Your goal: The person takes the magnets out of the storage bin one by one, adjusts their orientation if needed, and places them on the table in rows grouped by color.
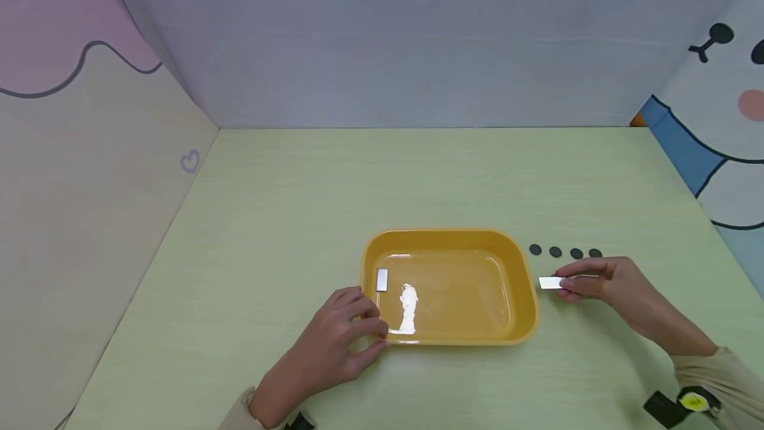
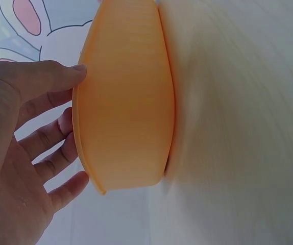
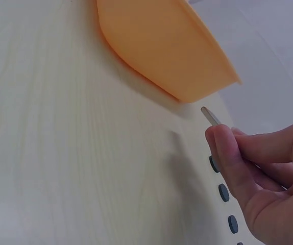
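Note:
A yellow rectangular tray (image 1: 453, 338) with rounded corners lies on the table. My left hand (image 1: 346, 334) grips its near left corner; in the left wrist view the thumb (image 2: 70, 76) presses at the rim and the fingers curl over it. Inside the tray, by its left wall, is a small silvery rectangular piece (image 1: 382, 280). Just beyond the tray's right side, my right hand (image 1: 603, 284) pinches a similar thin, flat silvery piece (image 1: 548, 283) between thumb and fingers. From the right wrist view this piece (image 3: 210, 115) is seen edge-on, above the table and pointing toward the tray.
Several dark round discs (image 1: 556, 252) lie in a row on the pale table (image 1: 286, 217), behind the right hand. Upright printed panels (image 1: 418, 78) border the table at the back and both sides. Bright reflections show on the tray's floor.

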`<state>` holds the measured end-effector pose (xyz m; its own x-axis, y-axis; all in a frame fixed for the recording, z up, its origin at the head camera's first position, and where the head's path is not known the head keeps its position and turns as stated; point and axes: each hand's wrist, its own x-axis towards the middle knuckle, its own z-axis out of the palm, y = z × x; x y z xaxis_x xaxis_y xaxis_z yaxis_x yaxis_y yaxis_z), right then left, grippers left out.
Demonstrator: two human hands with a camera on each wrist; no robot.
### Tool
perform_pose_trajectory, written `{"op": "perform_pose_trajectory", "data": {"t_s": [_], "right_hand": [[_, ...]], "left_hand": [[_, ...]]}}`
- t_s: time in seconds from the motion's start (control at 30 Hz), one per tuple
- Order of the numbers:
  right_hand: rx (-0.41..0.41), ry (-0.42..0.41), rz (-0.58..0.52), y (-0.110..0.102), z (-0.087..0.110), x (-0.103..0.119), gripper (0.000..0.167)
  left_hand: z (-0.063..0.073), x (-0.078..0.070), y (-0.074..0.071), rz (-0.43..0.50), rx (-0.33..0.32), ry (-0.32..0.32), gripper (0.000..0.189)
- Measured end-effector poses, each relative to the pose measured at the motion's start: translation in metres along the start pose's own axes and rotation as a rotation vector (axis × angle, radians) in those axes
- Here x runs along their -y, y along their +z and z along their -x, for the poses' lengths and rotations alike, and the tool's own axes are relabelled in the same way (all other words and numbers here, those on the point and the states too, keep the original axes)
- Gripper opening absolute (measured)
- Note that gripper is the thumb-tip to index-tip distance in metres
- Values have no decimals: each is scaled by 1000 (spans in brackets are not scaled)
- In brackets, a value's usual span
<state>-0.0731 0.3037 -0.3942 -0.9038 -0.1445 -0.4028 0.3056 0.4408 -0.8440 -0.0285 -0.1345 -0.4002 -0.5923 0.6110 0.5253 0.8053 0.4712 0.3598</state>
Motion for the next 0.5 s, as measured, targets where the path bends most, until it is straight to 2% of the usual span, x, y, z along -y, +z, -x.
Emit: {"op": "perform_pose_trajectory", "data": {"t_s": [0.5], "right_hand": [[14, -25, -14, 2, 0, -3, 32]], "left_hand": [[1, -3, -2, -7, 1, -1, 14]]}}
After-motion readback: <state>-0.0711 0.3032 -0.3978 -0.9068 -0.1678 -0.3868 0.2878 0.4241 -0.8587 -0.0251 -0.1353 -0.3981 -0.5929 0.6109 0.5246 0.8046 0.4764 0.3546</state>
